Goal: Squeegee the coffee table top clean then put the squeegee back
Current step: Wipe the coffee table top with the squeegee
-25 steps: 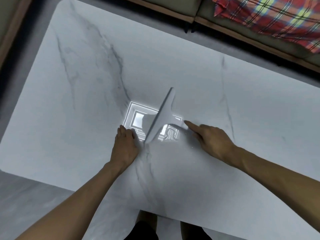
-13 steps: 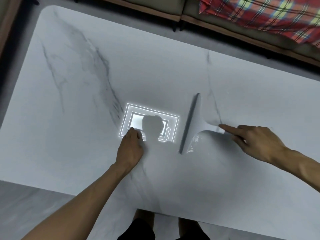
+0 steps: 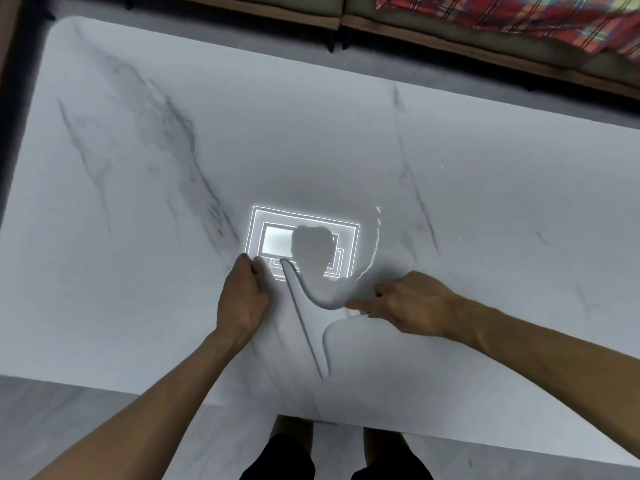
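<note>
A pale grey squeegee (image 3: 312, 320) lies blade-down on the white marble coffee table (image 3: 138, 278), its long edge running from near the bright light reflection toward the near table edge. My right hand (image 3: 412, 303) pinches its handle from the right. My left hand (image 3: 242, 296) rests curled on the tabletop just left of the blade's far end and holds nothing. A thin curved line of water (image 3: 375, 237) shows right of the reflection.
A reflected ceiling light (image 3: 273, 240) glows mid-table. A sofa base (image 3: 433, 39) with a red plaid blanket (image 3: 519, 15) lines the far side. My legs (image 3: 329, 452) stand at the near edge, on grey floor (image 3: 52, 417).
The squeegee swept out to the right, then came back left and nearer to me, its blade turning. My right hand moved with it. My left hand stayed put.
</note>
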`<state>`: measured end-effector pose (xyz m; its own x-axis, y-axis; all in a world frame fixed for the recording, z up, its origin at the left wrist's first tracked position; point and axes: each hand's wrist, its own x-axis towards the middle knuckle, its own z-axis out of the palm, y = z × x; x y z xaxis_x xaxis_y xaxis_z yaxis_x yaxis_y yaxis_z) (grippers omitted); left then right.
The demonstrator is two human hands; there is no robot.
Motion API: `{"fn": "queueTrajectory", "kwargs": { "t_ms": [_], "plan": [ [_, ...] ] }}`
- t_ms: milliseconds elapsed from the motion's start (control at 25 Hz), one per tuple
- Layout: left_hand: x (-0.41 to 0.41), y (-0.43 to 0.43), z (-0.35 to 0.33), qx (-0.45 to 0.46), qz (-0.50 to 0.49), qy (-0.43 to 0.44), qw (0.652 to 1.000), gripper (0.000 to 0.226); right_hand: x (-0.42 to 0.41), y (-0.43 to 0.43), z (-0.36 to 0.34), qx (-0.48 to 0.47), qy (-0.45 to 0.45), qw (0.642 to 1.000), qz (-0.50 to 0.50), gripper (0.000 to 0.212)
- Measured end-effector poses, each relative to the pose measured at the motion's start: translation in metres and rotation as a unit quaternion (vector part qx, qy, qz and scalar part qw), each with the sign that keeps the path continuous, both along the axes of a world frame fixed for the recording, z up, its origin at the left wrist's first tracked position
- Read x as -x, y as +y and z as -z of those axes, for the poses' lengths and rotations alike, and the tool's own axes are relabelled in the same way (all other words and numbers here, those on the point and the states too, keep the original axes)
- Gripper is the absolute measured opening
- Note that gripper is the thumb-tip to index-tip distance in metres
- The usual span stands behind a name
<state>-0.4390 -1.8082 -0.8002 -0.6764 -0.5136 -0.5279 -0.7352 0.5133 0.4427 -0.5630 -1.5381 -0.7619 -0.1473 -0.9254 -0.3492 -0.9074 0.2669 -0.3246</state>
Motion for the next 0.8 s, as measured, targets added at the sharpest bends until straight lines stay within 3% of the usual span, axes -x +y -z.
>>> {"fn": "queueTrajectory", "kwargs": {
  "t_ms": [280, 400, 480, 600, 800],
  "plan": [
    [0.026, 0.033, 0.000, -0.020, 0.053, 0.018, 0.998, 0.011, 0.066, 0.090, -0.026, -0.071, 0.050, 0.984, 0.158, 0.040],
    [0.039, 0.049, 0.000, -0.006, 0.133, 0.018, 0.991, 0.022, 0.082, 0.111, -0.046, -0.143, 0.038, 0.960, 0.239, 0.042],
    [0.048, 0.059, 0.008, 0.020, 0.205, -0.010, 0.979, 0.029, 0.092, 0.113, -0.059, -0.140, 0.008, 0.942, 0.306, 0.040],
    [0.064, 0.075, 0.019, 0.023, 0.261, -0.067, 0.963, 0.048, 0.116, 0.101, -0.069, -0.062, -0.042, 0.897, 0.436, 0.037],
    [0.094, 0.094, 0.017, -0.023, 0.239, -0.151, 0.959, 0.056, 0.211, 0.035, -0.028, 0.028, -0.048, 0.799, 0.599, 0.033]
  ]
}}
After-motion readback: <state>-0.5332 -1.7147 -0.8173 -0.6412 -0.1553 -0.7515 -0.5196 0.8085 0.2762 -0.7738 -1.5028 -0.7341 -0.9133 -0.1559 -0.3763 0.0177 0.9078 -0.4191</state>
